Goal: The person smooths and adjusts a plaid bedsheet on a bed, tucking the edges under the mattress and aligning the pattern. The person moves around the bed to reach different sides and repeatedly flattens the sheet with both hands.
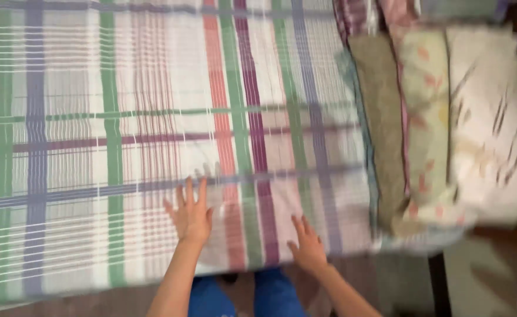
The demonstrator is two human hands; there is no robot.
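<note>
Both bare forearms reach up from the bottom edge of the head view, the elbows out of sight. The left hand (190, 212) lies palm down with its fingers (188, 191) spread and pointing away from the body, the thumb angled out to the right. The right hand (309, 246) sits lower and nearer the body (a little blurred), also palm down, its fingers (299, 225) close together and slanting up to the left. Neither hand grips anything; both are flat and open. The two hands are well apart, and both wrists run straight in line with their forearms.
</note>
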